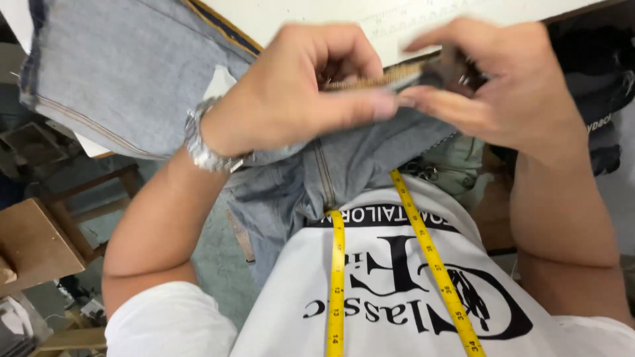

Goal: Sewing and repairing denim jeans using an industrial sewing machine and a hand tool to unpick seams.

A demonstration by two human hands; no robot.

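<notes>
At the near edge of the bench [317,16], the denim garment [132,73] is gathered up between both hands, its bulk draped off the edge toward the person's lap. The left hand [297,92] is curled almost closed, thumb extended along the fabric, pinching a folded seam strip [370,78] stitched in tan thread. The right hand [503,86] is half closed, fingers bent over the same strip just beside the left thumb tip; a small dark piece sits under its fingers, too blurred to identify.

Procedure, as judged from this view: keep both pinches close together so the strip between them stays taut and flat. Work with the fingertips rather than the palm; the fold is narrow and thick. Support the hanging weight on the bench edge so it does not drag the seam out of the grip.

Materials: the denim is light blue, washed, mid-weight, with a twill face, tan topstitching and a frayed raw edge at the far left. It will likely resist sharp folding and spring back where layers stack. The bench top is pale, smooth and flat.

Surroundings: a metal link wristwatch [202,145] sits on the left wrist. A yellow measuring tape [430,258] hangs in two strands over a white printed shirt [397,291]. A wooden stool [33,241] stands below at left.
</notes>
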